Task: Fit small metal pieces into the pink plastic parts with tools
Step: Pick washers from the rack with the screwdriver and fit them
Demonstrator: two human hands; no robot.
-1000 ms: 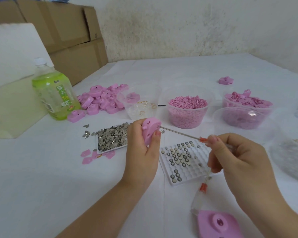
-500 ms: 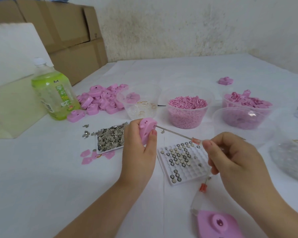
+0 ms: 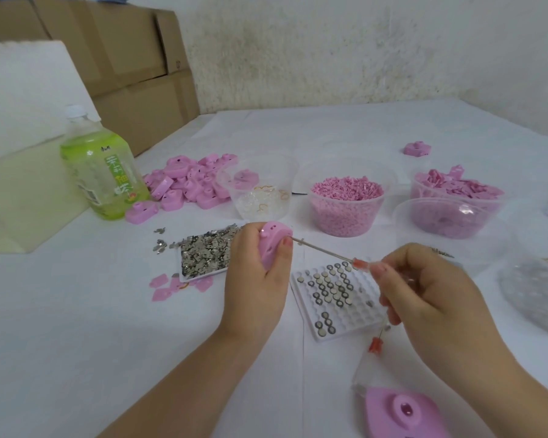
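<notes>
My left hand (image 3: 256, 281) grips a pink plastic part (image 3: 272, 245) upright above the table. My right hand (image 3: 424, 298) pinches a thin metal tool (image 3: 325, 249) with an orange collar; its tip touches the right side of the pink part. A small metal piece sits on the shaft near the tip. Below the hands lies a white grid tray (image 3: 336, 295) holding several small round metal pieces. A white tray of silver metal clips (image 3: 204, 252) lies left of my left hand.
A pile of pink parts (image 3: 190, 184) and a green bottle (image 3: 103, 175) stand at the left. Several clear tubs (image 3: 345, 200) of pink bits line the back. A second orange-tipped tool (image 3: 370, 355) and a pink base (image 3: 402, 412) lie near the front right. Cardboard boxes (image 3: 124, 67) stand behind.
Both hands shifted slightly left and the tool's tip stayed against the pink part. My right hand slid a little nearer to the part.
</notes>
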